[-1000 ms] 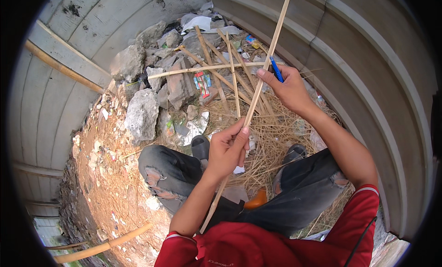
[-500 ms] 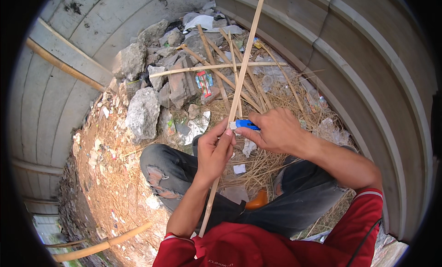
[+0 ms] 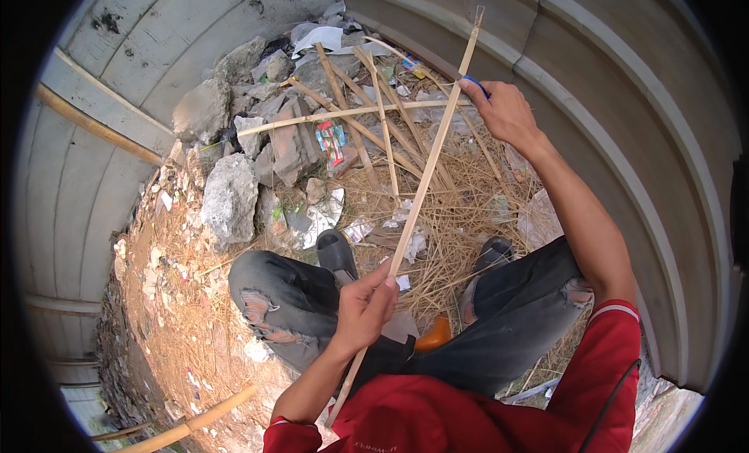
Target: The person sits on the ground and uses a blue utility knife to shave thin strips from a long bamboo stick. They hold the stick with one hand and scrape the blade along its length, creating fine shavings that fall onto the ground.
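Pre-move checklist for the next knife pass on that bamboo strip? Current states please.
1. Left hand gripping the bamboo strip: ok.
2. Right hand on the blue-handled tool at the strip's upper part: ok.
3. Blade position against strip: cannot tell, hidden.
4. Left fingers apart from the tool: ok.
5. Strip clear of the loose bamboo pile: cannot tell.
6. Strip intact along visible length: ok.

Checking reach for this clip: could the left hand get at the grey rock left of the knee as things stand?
Probably not right away: the left hand is closed around the bamboo strip, and the raised left knee sits between it and the grey rock. It would have to let go first.
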`<move>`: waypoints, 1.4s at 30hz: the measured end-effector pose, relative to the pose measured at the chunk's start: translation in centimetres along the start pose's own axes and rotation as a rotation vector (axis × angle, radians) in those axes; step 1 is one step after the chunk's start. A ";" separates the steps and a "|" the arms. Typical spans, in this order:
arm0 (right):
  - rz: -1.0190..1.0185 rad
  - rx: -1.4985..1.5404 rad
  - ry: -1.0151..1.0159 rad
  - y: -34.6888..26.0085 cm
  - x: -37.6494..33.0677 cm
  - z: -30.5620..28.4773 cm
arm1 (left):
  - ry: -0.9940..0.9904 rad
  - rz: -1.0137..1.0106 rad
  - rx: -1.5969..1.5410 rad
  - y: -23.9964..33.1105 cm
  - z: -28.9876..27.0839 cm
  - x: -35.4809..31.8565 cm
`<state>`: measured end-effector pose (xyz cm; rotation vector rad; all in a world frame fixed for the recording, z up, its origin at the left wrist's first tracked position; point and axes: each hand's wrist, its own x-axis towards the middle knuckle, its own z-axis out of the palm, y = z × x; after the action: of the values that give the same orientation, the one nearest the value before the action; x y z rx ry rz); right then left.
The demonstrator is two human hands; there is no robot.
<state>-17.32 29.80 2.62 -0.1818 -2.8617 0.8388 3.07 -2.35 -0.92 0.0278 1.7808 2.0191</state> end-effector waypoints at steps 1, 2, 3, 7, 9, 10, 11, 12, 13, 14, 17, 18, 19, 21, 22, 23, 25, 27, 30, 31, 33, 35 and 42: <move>0.021 -0.012 0.077 2.1 0.7 -0.5 | -0.030 -0.010 0.009 -0.8 -0.7 -1.6; 0.033 -0.025 0.153 4.4 1.8 -0.5 | -0.054 -0.015 0.014 -1.4 -1.3 -2.7; 0.098 -0.037 0.216 6.8 3.1 -0.5 | -0.072 -0.005 0.004 -1.9 -1.7 -3.3; 0.165 0.026 0.433 15.1 5.5 -2.4 | -0.147 0.019 -0.020 -3.3 -3.5 -6.2; 0.197 0.290 0.358 15.2 5.3 -1.0 | -0.120 0.027 -0.042 -3.7 -3.5 -6.2; 0.209 0.415 0.319 14.1 4.5 -0.8 | -0.088 0.011 -0.063 -3.8 -3.3 -6.0; 0.205 0.605 0.243 12.9 3.9 -0.7 | -0.059 -0.005 -0.084 -4.0 -3.1 -5.7; 0.200 0.795 0.160 9.9 2.9 -0.9 | -0.066 0.012 -0.097 -4.5 -2.9 -5.3; 0.199 0.981 0.075 7.1 1.8 -1.1 | -0.076 0.027 -0.111 -5.0 -2.8 -4.9; 0.170 1.001 0.010 4.8 0.8 -1.3 | -0.086 0.037 -0.119 -5.2 -2.6 -4.7; 0.079 1.075 -0.184 0.3 -1.4 -0.6 | -0.126 0.035 -0.099 -5.0 -1.8 -4.3; 0.050 1.099 -0.240 -0.3 -2.0 -0.3 | -0.132 0.010 -0.082 -4.5 -1.4 -4.0; 0.018 1.125 -0.299 -0.8 -2.5 0.0 | -0.134 -0.015 -0.063 -3.9 -1.0 -3.8; 0.022 1.071 -0.321 -1.7 -3.2 0.5 | -0.146 -0.033 -0.022 -3.2 -0.6 -3.1; 0.024 1.043 -0.331 -2.0 -3.4 0.7 | -0.157 -0.025 -0.001 -3.0 -0.5 -2.6; 0.019 0.994 -0.344 -2.4 -3.6 0.7 | -0.168 -0.017 0.021 -2.7 -0.4 -2.1; -0.007 0.997 -0.387 -2.9 -4.4 1.3 | -0.117 0.030 0.087 -1.9 0.0 -1.2; 0.002 1.009 -0.417 -3.8 -5.3 1.4 | -0.082 0.111 0.128 -1.3 0.5 0.0; -0.002 0.936 -0.448 -4.4 -6.2 1.6 | -0.076 0.207 0.111 -0.7 1.1 1.9; -0.008 0.853 -0.401 -4.5 -6.2 1.5 | -0.089 0.190 0.079 -0.4 1.2 2.3; -0.239 0.591 -0.215 -4.2 -6.2 1.3 | -0.106 0.157 -0.006 -0.3 1.1 3.1; -0.351 0.345 -0.129 -4.5 -6.8 0.7 | -0.115 0.124 -0.111 -0.4 0.6 3.8; -0.471 0.070 -0.362 -7.9 -13.5 1.7 | -0.047 0.060 -0.201 0.9 -0.1 5.0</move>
<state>-5.00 20.20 3.95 0.6920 -2.9813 0.9393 -1.77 -0.84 -1.42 0.0667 1.5589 2.2124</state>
